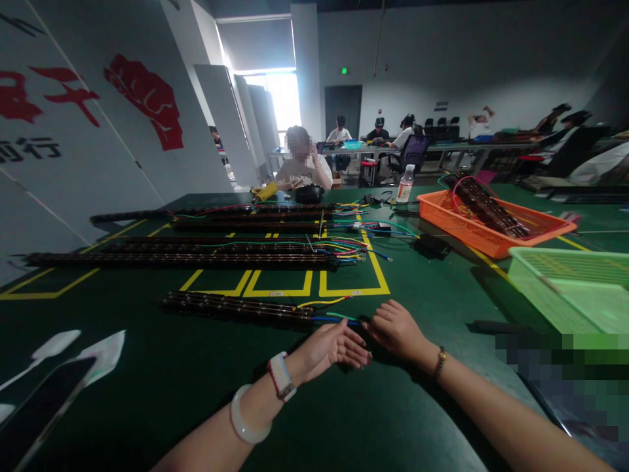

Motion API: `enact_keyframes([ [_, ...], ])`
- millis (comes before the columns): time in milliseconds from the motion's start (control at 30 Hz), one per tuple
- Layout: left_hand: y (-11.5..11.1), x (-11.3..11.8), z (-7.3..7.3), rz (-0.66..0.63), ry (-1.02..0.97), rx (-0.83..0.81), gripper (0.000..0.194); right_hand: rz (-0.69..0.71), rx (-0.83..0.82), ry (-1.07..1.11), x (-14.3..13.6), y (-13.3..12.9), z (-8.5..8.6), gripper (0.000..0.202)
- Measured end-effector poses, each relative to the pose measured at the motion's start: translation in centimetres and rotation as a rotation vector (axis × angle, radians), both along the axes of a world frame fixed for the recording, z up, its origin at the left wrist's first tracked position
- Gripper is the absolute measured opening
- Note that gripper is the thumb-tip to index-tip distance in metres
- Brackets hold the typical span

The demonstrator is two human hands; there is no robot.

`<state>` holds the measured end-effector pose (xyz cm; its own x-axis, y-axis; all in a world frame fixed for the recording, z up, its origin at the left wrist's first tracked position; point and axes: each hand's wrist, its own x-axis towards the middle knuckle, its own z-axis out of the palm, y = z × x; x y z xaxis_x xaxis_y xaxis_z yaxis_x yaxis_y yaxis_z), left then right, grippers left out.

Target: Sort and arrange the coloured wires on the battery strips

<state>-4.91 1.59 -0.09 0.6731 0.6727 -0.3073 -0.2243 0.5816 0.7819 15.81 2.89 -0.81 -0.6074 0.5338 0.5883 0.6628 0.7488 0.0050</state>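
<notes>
Seen from my remote post, my left hand [331, 353] opens, fingers loosely spread, beside my curled right hand [400, 328] at the wires [327, 319] of the nearest dark bundle [236, 309]; I cannot tell whether the right grips. Other bundles [196, 261] lie beyond, wires exposed, how many finished unclear.

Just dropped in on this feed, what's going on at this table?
A person's right hand is curled at the blue and green wire ends of the nearest dark bundle; whether it grips them is unclear. The left hand is open beside it. More dark bundles lie further back, and another rests in an orange basket. Across the table, a seated person has one hand raised to the head.
</notes>
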Motion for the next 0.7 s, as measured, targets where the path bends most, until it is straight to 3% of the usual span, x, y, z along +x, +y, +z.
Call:
enact_keyframes([
  [100, -0.33, -0.07, 0.43, -0.066, 0.079, 0.070, 0.049, -0.036, -0.092, -0.054, -0.22, 0.11, 0.05, 0.033],
  [333, -0.70, 0.23, 0.21, -0.120, 0.156, 0.136, 0.051, 0.080, -0.145, -0.189, -0.47, 0.09, -0.45, 0.031],
  [700, -0.62, 0.30, -0.19, -0.119, 0.188, 0.168, 0.055, 0.096, -0.231, -0.232, -0.52, 0.20, -0.51, 0.036],
])
